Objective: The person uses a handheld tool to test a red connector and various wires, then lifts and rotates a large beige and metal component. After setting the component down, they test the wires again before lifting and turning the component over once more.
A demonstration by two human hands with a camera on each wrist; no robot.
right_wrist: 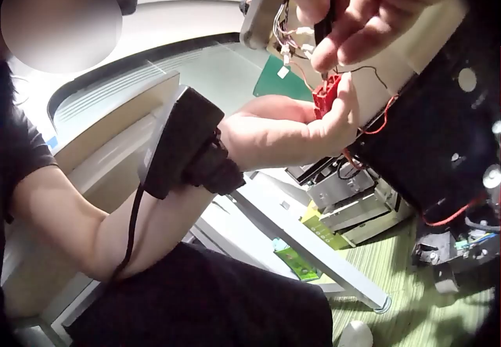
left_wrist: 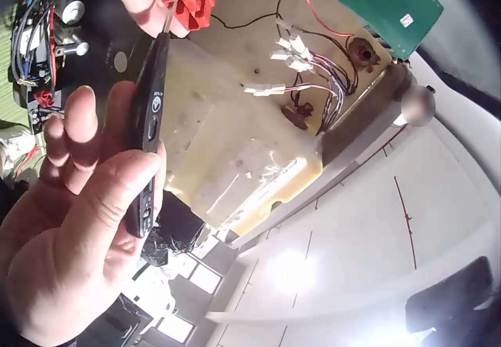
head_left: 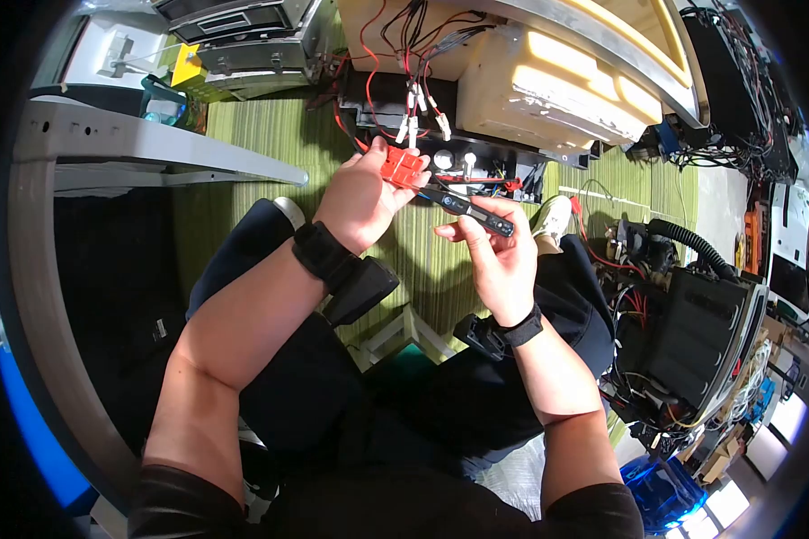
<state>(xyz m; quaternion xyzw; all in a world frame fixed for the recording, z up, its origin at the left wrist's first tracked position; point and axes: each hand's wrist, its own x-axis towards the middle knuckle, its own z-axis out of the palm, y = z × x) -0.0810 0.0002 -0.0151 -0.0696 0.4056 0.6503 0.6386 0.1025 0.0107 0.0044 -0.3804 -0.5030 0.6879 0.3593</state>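
Note:
In the head view my left hand (head_left: pixel 355 202) holds a red plastic connector block (head_left: pixel 403 168) between thumb and fingers. My right hand (head_left: pixel 505 269) grips a black pen-shaped screwdriver (head_left: pixel 481 216) with a small window and buttons along its body. Its thin metal shaft (left_wrist: pixel 170 20) reaches the slotted face of the red block in the left wrist view, overlapping one of the openings. From the right wrist side, the block (right_wrist: pixel 326 97) sits in the left fingers directly below the screwdriver's tip. A red wire (head_left: pixel 349 130) runs close behind the left hand.
White wire connectors (head_left: pixel 412 126) hang on bundled wires just beyond the block. Behind them stands a cream-coloured housing (head_left: pixel 548 99). A black open chassis (head_left: pixel 490 166) with loose wires lies underneath. A grey metal frame bar (head_left: pixel 180 144) crosses at left, over green carpet (head_left: pixel 243 126).

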